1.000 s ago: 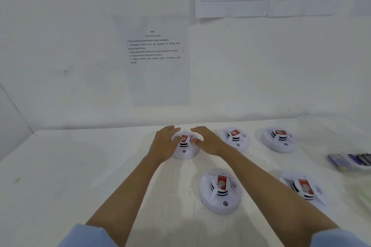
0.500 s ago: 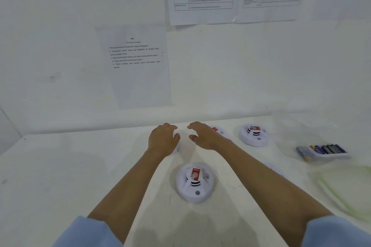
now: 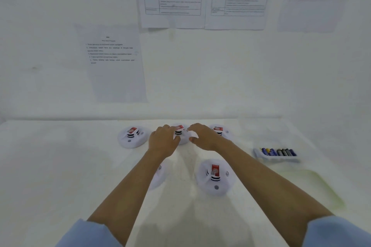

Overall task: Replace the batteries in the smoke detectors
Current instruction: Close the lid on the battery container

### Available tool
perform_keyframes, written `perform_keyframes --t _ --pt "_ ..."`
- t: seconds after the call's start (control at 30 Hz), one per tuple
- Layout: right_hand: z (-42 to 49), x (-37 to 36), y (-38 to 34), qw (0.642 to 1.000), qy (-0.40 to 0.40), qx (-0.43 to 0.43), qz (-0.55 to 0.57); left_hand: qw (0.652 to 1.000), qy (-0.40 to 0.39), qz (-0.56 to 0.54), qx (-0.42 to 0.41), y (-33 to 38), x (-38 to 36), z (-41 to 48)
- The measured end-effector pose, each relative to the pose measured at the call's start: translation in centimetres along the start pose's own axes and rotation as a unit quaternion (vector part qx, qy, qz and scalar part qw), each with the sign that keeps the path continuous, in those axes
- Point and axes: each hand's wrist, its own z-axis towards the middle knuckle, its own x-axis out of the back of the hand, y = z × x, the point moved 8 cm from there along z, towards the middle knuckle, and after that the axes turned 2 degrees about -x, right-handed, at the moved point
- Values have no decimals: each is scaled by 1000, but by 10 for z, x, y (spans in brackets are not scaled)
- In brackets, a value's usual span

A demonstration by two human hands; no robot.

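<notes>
Several white round smoke detectors with red labels lie on the white table (image 3: pixel 60 166). My left hand (image 3: pixel 163 142) and my right hand (image 3: pixel 205 136) cup the middle back detector (image 3: pixel 180 133) from both sides, with fingers and thumbs on its rim. Other detectors sit at the back left (image 3: pixel 131 136) and at the back right (image 3: pixel 220 131), the latter partly behind my right hand. A front detector (image 3: pixel 214 178) lies between my forearms. Another detector (image 3: pixel 160 174) is mostly hidden under my left forearm. A small tray of batteries (image 3: pixel 278 153) stands to the right.
A pale greenish clear tray (image 3: pixel 313 190) lies at the right, in front of the batteries. Printed sheets (image 3: pixel 114 62) hang on the wall behind the table. The wall runs close behind the back row of detectors.
My hands have left the back-left detector and shifted right onto the middle back one. The view has swung, so the back-left detector now shows uncovered.
</notes>
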Motion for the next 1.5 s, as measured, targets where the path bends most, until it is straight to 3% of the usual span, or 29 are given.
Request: perform_keyframes --t 0.33,0.8,1.07,1.3,1.5 --pt "-46 18 62 999 35 -27 26 998 -25 4 -54 80 -20 -17" --pt "-149 62 169 993 83 27 76 996 -73 -40 -36 196 -69 -65" --pt "-194 75 225 985 144 68 61 985 -145 -46 -84 239 -100 -87" --pt "-201 56 282 995 44 28 -81 984 -156 -28 -80 232 -106 -87" --pt "-208 65 284 990 19 66 -122 982 -160 -46 -85 220 -108 -82"
